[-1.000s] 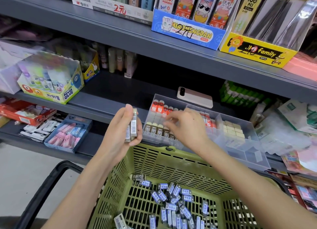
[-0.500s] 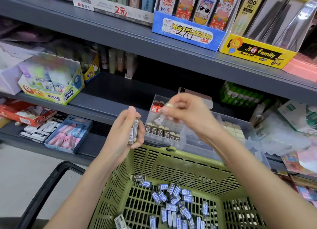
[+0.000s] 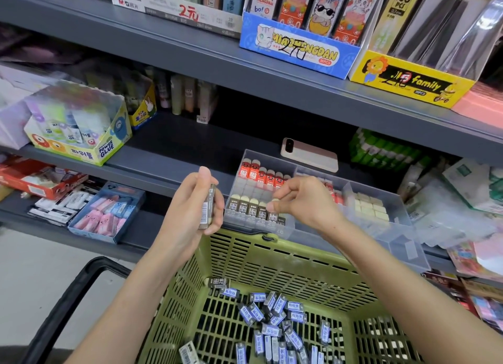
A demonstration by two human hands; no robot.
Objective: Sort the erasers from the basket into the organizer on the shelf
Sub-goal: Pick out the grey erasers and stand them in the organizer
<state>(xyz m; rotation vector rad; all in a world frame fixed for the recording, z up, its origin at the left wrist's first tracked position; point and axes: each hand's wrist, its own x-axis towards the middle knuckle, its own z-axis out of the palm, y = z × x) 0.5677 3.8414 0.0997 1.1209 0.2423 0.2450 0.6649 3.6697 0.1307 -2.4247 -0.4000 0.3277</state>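
Up top, a white M&G box point(image 3: 174, 5) carries a red "2元", a blue display box point(image 3: 299, 52) reads "MIAOMENGDAN" with "36PCS" and a handwritten price across it, and a yellow box point(image 3: 408, 81) says "family", with a pack marked "100 PCS" standing in it. On the middle shelf point(image 3: 168, 162) a "POWER GLUE" carton point(image 3: 81, 140) holds glue sticks, and a pink phone point(image 3: 310, 158) lies behind the clear organizer point(image 3: 386, 235). The organizer's left compartment has red-sleeved erasers point(image 3: 261, 174) upright along the back and dark-sleeved erasers point(image 3: 249, 208) printed "2B" along the front; a compartment to the right holds cream blocks point(image 3: 367, 205). The left hand point(image 3: 187, 208) grips a small stack of erasers point(image 3: 209, 208) on edge, barcode outward, just left of the organizer. The right hand point(image 3: 304, 200) hovers over the front row, thumb and forefinger pinching a single eraser point(image 3: 275, 201); only its pale end shows, so its sleeve cannot be read. Below both hands, the green slatted basket point(image 3: 272, 257) holds a loose heap of blue-labelled erasers point(image 3: 272, 317) and one dark eraser point(image 3: 219, 282) marked "2B" near the back wall. On the lower shelf, a blue tray point(image 3: 81, 229) contains pink and blue erasers.
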